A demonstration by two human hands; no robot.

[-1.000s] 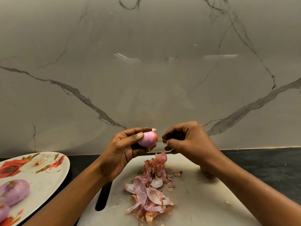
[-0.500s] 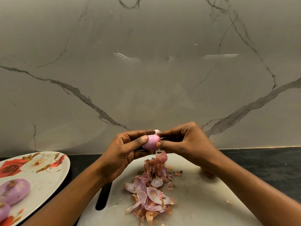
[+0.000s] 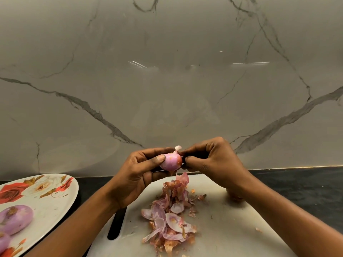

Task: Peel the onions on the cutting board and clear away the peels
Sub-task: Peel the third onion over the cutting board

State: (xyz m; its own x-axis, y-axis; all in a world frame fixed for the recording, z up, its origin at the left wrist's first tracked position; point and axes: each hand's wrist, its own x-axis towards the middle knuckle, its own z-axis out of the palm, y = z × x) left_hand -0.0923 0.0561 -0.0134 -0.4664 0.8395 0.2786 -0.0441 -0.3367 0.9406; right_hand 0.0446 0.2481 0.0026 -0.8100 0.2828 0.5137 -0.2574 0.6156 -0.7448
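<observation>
A small pink-purple onion (image 3: 170, 161) is held in the air above the white cutting board (image 3: 228, 229). My left hand (image 3: 138, 175) grips it from the left, thumb across its front. My right hand (image 3: 213, 162) pinches at the onion's right side, fingertips closed on its skin near the small pale tip on top. A heap of pink and brown peels (image 3: 171, 212) lies on the board below the hands. Another brown onion (image 3: 234, 197) on the board is mostly hidden behind my right wrist.
A floral plate (image 3: 46, 191) at the left holds two peeled onions (image 3: 14, 218), one cut off by the frame edge. The board has a dark handle slot (image 3: 117, 226). Black countertop runs on both sides, and a marble wall stands close behind.
My right hand, apart from the onion a second ago, has come left onto it and now pinches its skin. The left hand turned the onion slightly and lifted it a little.
</observation>
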